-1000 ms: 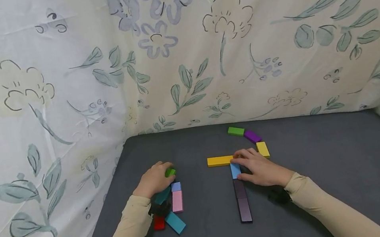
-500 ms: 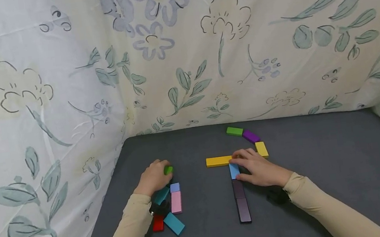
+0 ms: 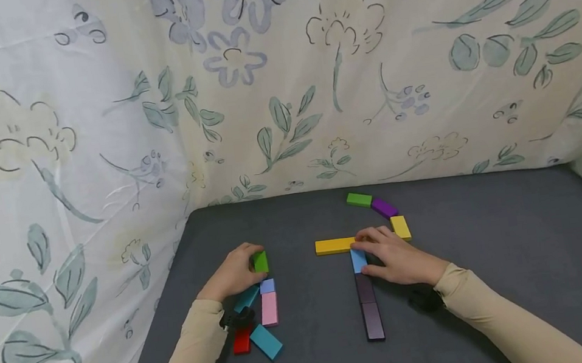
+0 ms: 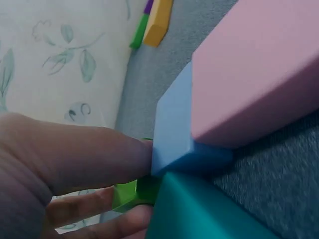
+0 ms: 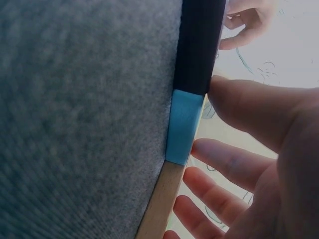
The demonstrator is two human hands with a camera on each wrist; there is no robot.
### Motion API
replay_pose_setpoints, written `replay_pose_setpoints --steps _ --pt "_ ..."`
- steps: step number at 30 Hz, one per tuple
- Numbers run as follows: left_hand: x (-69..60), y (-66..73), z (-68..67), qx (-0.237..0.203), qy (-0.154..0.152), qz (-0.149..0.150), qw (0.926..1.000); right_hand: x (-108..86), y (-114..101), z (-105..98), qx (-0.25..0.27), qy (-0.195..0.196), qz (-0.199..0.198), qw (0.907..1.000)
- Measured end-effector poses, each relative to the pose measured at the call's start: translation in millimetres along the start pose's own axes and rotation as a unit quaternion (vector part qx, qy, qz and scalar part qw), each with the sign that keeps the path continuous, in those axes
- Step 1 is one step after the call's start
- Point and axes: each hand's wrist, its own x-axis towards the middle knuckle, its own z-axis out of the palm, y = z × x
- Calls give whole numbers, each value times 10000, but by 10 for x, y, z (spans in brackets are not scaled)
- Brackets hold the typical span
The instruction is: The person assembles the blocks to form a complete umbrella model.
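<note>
My left hand (image 3: 232,274) pinches a green block (image 3: 260,262) between thumb and fingers, just beyond a small blue block (image 3: 267,286). That blue block butts against a pink one (image 4: 259,69), and a teal block (image 4: 199,211) lies under the hand's near side. My right hand (image 3: 399,258) rests with fingers extended at the crossing of a light blue block (image 3: 359,261) and an orange-yellow bar (image 3: 335,246). Its thumb and fingertips touch the edges of the row; part of the bar is hidden beneath them. Two dark purple blocks (image 3: 372,321) continue the row toward me.
A red block (image 3: 242,340) and a turquoise block (image 3: 266,342) lie near the left wrist. Beyond the right hand, a yellow block (image 3: 400,228), a purple block (image 3: 384,207) and another green block (image 3: 359,200) form a curve. A floral cloth (image 3: 260,118) hangs behind the grey table (image 3: 315,362).
In my left hand the green block has turned, so its longer face now shows and it lines up with the small blue block. My right hand has stayed in place.
</note>
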Motion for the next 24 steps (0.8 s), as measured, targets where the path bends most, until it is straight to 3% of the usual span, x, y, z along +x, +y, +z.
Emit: replay_pose_setpoints --steps 5,14,24 --pt "149 113 14 14 41 157 9999 -3 -8 -8 12 -3 43 10000" --pt "549 433 137 284 -159 637 9974 16 2 10 -4 10 28 10000" --pt "873 620 260 397 -312 610 9969 17 30 16 -54 137 -90 9999"
